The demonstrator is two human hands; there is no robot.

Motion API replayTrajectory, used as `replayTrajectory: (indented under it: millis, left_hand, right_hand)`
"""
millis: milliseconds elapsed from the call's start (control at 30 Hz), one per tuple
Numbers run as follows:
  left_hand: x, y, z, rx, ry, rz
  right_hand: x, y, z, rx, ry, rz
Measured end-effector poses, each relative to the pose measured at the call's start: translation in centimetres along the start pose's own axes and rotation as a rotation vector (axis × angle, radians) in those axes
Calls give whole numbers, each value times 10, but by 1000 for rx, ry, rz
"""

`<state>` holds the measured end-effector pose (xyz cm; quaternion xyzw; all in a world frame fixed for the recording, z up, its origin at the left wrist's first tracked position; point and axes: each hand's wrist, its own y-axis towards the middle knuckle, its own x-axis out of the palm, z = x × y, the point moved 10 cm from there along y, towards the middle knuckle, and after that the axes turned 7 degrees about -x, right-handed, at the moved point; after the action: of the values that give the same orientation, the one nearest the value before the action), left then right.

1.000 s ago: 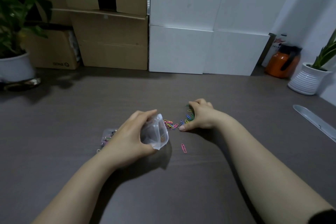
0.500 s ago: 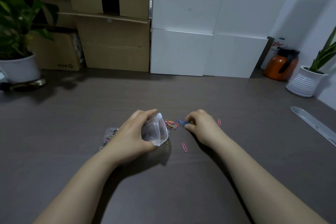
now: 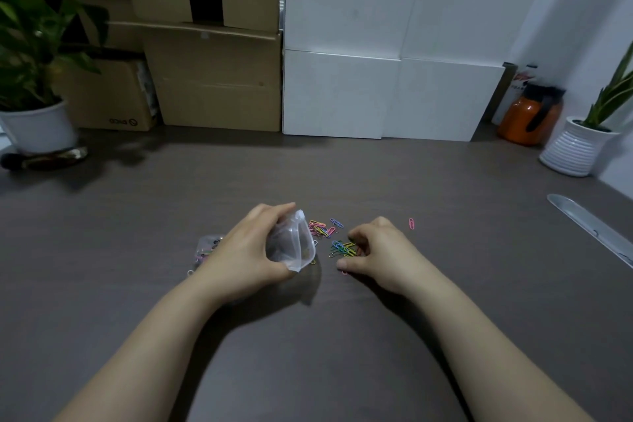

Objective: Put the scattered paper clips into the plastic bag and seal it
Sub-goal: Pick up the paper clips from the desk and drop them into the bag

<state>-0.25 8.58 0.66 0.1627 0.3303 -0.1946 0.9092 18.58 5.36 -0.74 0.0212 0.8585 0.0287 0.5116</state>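
Left hand (image 3: 246, 250) grips plastic bag (image 3: 291, 243), mouth open. Right hand (image 3: 373, 250) has slid nearer, fingers now curled raking paper clips (image 3: 342, 248) bagward; loading likely next.

Dark grey-brown desk (image 3: 102, 284), dim light. Cardboard boxes (image 3: 212, 79) and white panels (image 3: 376, 79) stacked against the back wall. Potted plants (image 3: 34, 79) at both far corners.

A dark grey-brown table (image 3: 376, 336) bears coloured paper clips (image 3: 337, 240) at centre, one pink clip (image 3: 411, 223) toward three o'clock, a metal ruler (image 3: 592, 228) farther right, potted plants at ten and two o'clock.
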Motion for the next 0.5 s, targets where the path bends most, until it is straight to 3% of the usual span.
replayTrajectory:
  millis: [267, 500]
  left_hand:
    - [0, -2, 1, 0, 24, -6]
    - [2, -2, 4, 14, 25, -24]
  right_hand:
    - [6, 5, -21, -101, -55, 56]
    - [-4, 2, -24, -112, -296, 64]
